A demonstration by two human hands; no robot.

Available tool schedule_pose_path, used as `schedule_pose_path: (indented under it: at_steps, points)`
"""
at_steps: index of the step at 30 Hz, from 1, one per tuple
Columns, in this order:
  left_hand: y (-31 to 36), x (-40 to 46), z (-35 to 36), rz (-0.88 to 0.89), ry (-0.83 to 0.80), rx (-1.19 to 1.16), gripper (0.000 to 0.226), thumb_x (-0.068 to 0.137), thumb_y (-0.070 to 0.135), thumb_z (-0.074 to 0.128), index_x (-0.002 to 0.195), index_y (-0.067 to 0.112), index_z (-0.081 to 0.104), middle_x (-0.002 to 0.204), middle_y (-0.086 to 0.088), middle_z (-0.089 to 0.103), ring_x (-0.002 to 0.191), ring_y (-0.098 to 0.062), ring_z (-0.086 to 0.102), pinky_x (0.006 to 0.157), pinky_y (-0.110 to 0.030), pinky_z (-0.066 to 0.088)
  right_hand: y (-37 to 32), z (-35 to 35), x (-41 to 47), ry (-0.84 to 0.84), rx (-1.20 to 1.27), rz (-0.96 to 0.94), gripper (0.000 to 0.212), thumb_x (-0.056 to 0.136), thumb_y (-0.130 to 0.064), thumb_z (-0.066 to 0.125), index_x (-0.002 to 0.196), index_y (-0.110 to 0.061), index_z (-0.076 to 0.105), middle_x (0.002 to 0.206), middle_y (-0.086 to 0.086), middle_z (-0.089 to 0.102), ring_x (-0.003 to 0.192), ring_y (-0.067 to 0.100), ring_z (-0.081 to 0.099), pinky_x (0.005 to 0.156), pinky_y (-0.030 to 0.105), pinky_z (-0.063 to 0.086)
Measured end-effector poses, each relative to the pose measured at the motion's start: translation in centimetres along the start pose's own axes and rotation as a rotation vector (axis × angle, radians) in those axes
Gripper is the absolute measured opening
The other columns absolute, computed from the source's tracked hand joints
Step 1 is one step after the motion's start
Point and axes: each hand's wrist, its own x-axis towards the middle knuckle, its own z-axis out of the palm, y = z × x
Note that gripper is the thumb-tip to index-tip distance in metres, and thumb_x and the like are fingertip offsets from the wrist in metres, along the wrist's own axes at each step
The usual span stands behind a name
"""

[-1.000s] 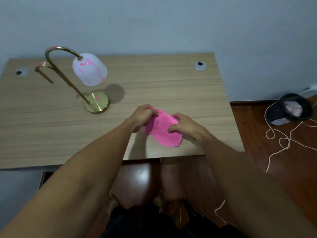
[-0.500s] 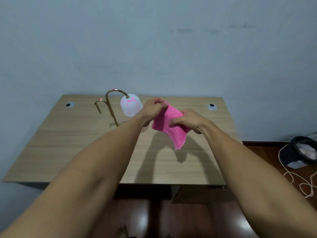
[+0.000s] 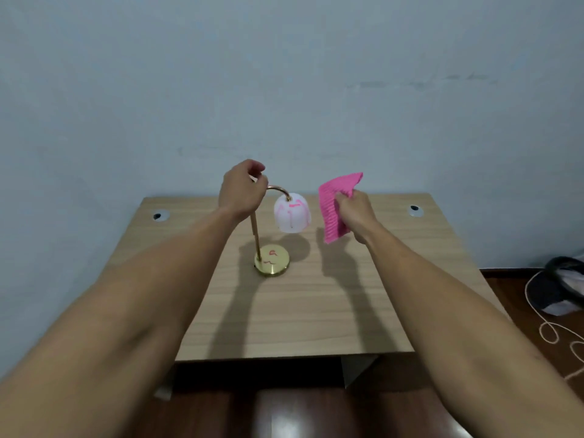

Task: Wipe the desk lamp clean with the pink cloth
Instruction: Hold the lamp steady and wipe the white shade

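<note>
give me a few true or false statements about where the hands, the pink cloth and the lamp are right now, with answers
1. The right hand holds the ribbed pink cloth in the air, apart from the lamp. True.
2. The left hand rests flat on the wooden desk. False: it is closed around the top of the curved gold lamp neck.
3. The white lamp shade carries pink streaks. True.
4. The round gold lamp base is spotless. False: it shows reddish marks.
5. The pink cloth is pressed against the shade. False: there is a gap between them, with the cloth to the right of the shade.
</note>
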Motion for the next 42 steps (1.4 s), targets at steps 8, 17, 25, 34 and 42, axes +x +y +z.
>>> schedule_pose_path:
  at_steps: [8,17,25,34,42]
  points:
    - [-4.8,1.7,-1.4,-0.011,-0.266,0.214,0.048,0.084,0.036,0.066,0.13,0.021,0.069,0.134,0.0,0.07,0.128,-0.023,0.062,0.112,-0.042,0.047,-0.4,7.0,-0.9,0.15,-0.032,-0.133,0.039,0.103,-0.042,0.039,0.088,-0.014,0.062,0.088,0.012,0.066,0.085,0.031,0.067,0.081,0.048,0.056]
    - [-7.5,2.5,0.0,0.091,-0.271,0.152,0.019,0.094,0.03,0.063,0.104,0.021,0.078,0.097,-0.005,0.079,0.1,-0.03,0.07,0.092,-0.043,0.056,3.7,13.1,-2.3,0.058,-0.334,-0.43,0.056,0.107,-0.033,0.029,0.162,-0.031,0.022,0.172,0.007,0.012,0.16,0.023,0.002,0.13,0.045,0.008]
    - [-7.9,2.6,-0.1,0.244,-0.273,0.25,0.017,0.098,0.026,0.057,0.091,0.02,0.072,0.069,0.003,0.06,0.086,-0.034,0.064,0.087,-0.044,0.05,5.5,13.8,-3.0,0.284,-0.064,-0.329,0.05,0.107,-0.028,0.035,0.156,-0.031,0.038,0.162,-0.007,0.04,0.149,0.011,0.036,0.124,0.037,0.032]
    - [-7.5,2.6,-0.4,0.289,-0.277,0.315,0.02,0.099,0.026,0.056,0.09,0.019,0.072,0.071,0.0,0.061,0.087,-0.036,0.064,0.086,-0.042,0.048,5.4,14.9,-2.3,0.18,-0.273,-0.469,0.058,0.108,-0.015,0.037,0.163,-0.029,0.022,0.173,0.004,0.003,0.16,0.024,-0.003,0.124,0.051,0.028]
    - [-7.3,2.5,-0.4,0.293,-0.274,0.288,0.02,0.098,0.025,0.056,0.092,0.018,0.074,0.068,0.001,0.058,0.084,-0.036,0.063,0.085,-0.041,0.048,5.9,15.4,-3.4,0.308,-0.095,-0.375,0.057,0.105,-0.023,0.035,0.161,-0.019,0.028,0.171,-0.002,0.019,0.158,0.024,0.019,0.122,0.053,0.033]
